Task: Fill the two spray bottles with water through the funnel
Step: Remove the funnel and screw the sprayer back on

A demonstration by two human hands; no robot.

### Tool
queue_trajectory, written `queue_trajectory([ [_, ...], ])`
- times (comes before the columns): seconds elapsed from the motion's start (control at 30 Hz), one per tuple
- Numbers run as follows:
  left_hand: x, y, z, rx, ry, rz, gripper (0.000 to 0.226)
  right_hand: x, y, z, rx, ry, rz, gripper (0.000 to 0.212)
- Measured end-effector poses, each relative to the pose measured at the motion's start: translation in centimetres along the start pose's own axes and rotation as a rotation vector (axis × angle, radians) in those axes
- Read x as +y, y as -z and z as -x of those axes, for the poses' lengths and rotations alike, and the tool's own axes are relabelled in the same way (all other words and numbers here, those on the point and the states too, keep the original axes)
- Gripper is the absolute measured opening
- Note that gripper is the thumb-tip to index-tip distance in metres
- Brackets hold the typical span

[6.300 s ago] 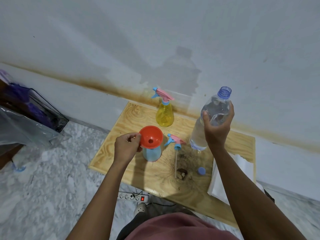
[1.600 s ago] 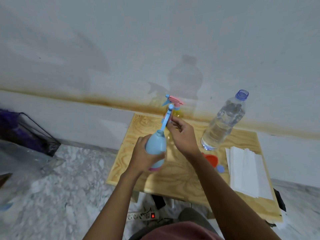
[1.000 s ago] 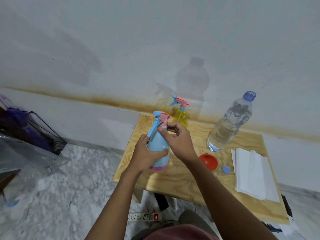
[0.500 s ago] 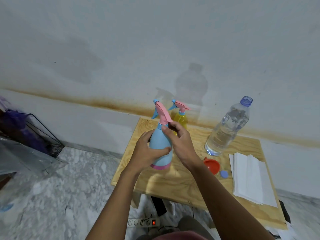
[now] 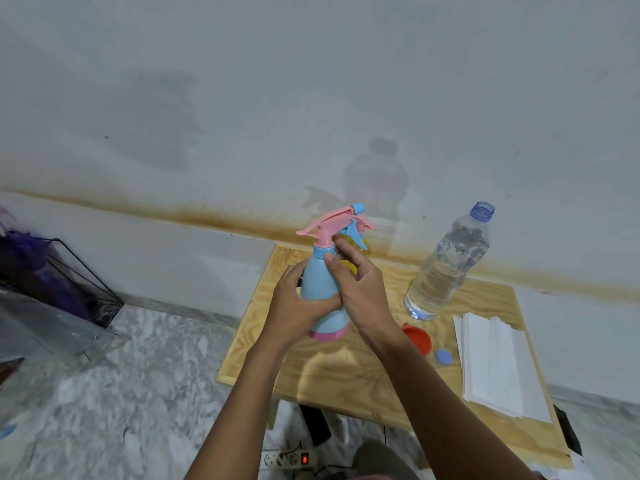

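Left hand grips the light-blue plastic spray bottle round its body above the wooden counter; right hand pinches its neck collar.

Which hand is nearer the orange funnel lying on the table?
Right. The right hand pinches the neck of the blue spray bottle, up and left of the orange funnel; the left hand grips the bottle's body, farther left.
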State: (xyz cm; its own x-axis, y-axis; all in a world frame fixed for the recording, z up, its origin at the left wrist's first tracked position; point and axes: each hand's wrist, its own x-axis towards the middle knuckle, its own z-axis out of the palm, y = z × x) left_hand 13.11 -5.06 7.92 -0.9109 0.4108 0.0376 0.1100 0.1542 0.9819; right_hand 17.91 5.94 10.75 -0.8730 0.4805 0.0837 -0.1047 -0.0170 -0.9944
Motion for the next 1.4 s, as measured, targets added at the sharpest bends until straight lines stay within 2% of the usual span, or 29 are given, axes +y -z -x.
queue_trajectory([
  [0.2,0.3,-0.5,0.3,-0.028,0.008,0.015,0.068,-0.2,0.2,-0.2,0.040,-0.047,-0.069,0.022],
  [0.3,0.7,-0.5,0.4,-0.067,0.021,0.039,0.063,-0.2,0.4,-0.1,0.073,-0.083,-0.129,0.033],
  [0.37,0.8,-0.4,0.4,-0.107,0.024,0.037,0.056,-0.3,0.7,-0.4,0.064,-0.066,-0.079,0.043],
  [0.47,0.8,0.2,0.5,-0.157,0.052,0.039,0.056,-0.7,1.2,-0.8,-0.007,-0.023,0.057,0.041],
  [0.63,0.8,1.3,0.4,-0.233,0.079,0.052,0.054,-1.8,2.3,-1.3,-0.198,-0.068,-0.051,0.017],
  [0.77,0.8,1.5,0.5,-0.250,0.111,0.056,0.047,-2.4,2.7,-2.0,-0.279,-0.077,-0.050,0.027],
  [0.9,0.6,1.0,0.2,-0.180,0.107,0.033,0.064,-2.4,1.8,-2.1,-0.162,-0.043,0.053,0.032],
  [1.0,0.7,1.0,0.1,-0.149,0.072,-0.026,0.064,-1.9,0.6,-1.7,-0.019,-0.045,0.065,0.038],
  [1.07,0.7,1.3,0.0,-0.156,0.076,-0.035,0.066,-1.5,0.3,-1.5,0.008,-0.067,0.098,0.039],
  [1.13,0.7,1.9,0.0,-0.225,0.096,-0.004,0.066,-1.6,0.7,-1.5,-0.088,-0.087,0.110,0.036],
  [1.2,0.8,2.5,0.1,-0.343,0.110,0.040,0.064,-2.1,1.6,-1.5,-0.311,-0.108,0.069,0.030],
  [1.27,0.9,2.8,0.4,-0.442,0.125,0.078,0.063,-2.4,2.5,-1.7,-0.464,-0.120,0.061,0.029],
  [1.4,1.0,2.6,1.1,-0.504,0.166,0.138,0.057,-2.4,4.2,-2.4,-0.594,-0.162,0.056,0.049],
])
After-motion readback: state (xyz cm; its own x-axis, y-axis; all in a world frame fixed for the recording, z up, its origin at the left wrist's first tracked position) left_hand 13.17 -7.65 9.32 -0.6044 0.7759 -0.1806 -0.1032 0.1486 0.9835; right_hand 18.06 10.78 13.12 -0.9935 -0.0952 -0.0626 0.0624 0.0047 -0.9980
